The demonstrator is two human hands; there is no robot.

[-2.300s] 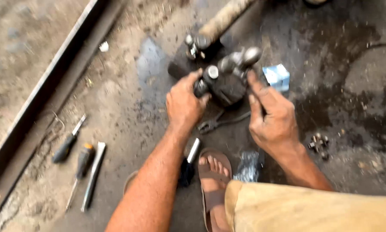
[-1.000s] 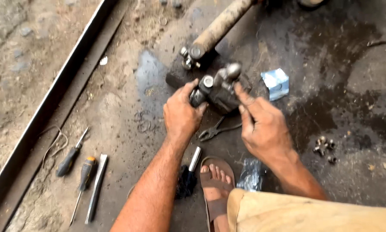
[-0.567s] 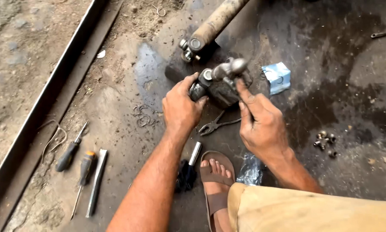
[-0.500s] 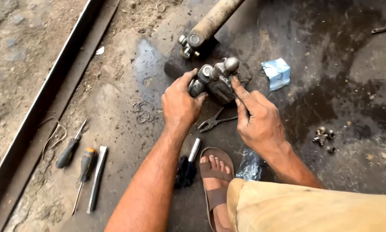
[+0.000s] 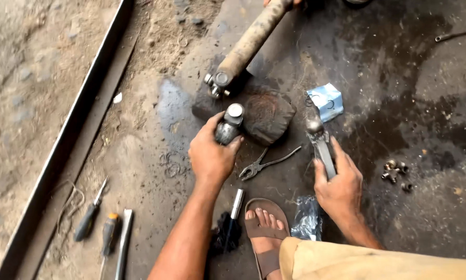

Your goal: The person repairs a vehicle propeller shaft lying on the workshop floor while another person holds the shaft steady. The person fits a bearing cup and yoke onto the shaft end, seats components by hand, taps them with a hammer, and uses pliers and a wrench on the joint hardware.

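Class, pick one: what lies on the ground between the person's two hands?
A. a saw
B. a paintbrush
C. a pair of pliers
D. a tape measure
C: a pair of pliers lies on the dark ground between the left hand, which grips a metal part, and the right hand.

1. A small crumpled light-blue and white cardboard packet (image 5: 326, 101) lies on the dark oily floor, far right of centre.
2. A crinkled clear plastic bag (image 5: 306, 219) lies near, beside the sandalled foot.
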